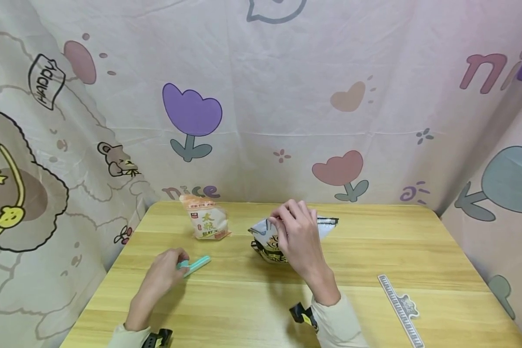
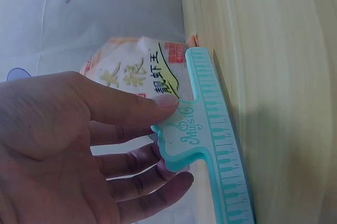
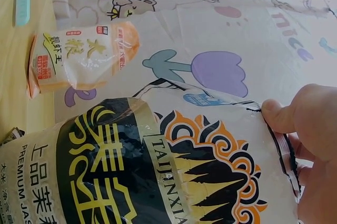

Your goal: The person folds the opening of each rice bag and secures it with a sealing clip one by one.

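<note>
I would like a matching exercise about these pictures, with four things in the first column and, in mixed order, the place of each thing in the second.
Things
1. Turquoise plastic ruler-shaped clip
2. Grey-and-white ruler-shaped clip
3. Orange-and-white plastic bag
4. Black, gold and white plastic bag

Places
A. Lying on the yellowish wooden table, to the right of both hands
B. Pinched by the left hand
C. Held at its top edge by the right hand
D. Towards the back left of the table, beyond the left hand

Right pairs: 1-B, 2-A, 3-D, 4-C
</note>
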### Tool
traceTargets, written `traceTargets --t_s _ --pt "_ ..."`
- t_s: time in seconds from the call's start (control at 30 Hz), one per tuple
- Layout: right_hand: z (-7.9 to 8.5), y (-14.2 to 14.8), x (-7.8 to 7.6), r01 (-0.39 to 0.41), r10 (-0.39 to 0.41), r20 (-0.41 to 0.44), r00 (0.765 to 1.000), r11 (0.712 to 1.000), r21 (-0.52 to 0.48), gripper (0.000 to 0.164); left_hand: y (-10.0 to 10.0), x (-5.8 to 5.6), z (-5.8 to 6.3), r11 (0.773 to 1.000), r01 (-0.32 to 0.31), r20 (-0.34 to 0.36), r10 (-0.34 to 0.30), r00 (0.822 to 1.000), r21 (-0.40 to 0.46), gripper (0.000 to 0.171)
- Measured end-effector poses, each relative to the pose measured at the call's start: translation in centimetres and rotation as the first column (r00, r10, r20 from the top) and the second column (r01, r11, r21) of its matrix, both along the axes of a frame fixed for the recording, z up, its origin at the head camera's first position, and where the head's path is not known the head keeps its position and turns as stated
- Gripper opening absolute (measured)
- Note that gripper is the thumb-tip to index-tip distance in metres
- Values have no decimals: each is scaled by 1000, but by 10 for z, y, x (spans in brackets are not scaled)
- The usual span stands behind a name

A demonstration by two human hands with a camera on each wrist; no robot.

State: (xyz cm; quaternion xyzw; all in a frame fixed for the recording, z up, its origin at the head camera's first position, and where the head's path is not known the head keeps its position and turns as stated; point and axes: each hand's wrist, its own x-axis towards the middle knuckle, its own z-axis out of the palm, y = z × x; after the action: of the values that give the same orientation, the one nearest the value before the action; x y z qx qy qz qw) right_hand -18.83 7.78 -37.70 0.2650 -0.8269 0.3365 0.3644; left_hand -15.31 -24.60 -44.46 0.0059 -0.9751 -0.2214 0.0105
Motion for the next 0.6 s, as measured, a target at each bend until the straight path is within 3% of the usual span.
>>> traceTargets --t_s 0.27,0.6 --pt "0 -1 0 -1 1 1 1000 1000 2 13 5 -10 3 997 67 -77 -63 995 47 17" --pt "-1 1 0 4 -4 5 1000 1000 3 18 14 -22 20 979 157 -169 -134 976 127 16"
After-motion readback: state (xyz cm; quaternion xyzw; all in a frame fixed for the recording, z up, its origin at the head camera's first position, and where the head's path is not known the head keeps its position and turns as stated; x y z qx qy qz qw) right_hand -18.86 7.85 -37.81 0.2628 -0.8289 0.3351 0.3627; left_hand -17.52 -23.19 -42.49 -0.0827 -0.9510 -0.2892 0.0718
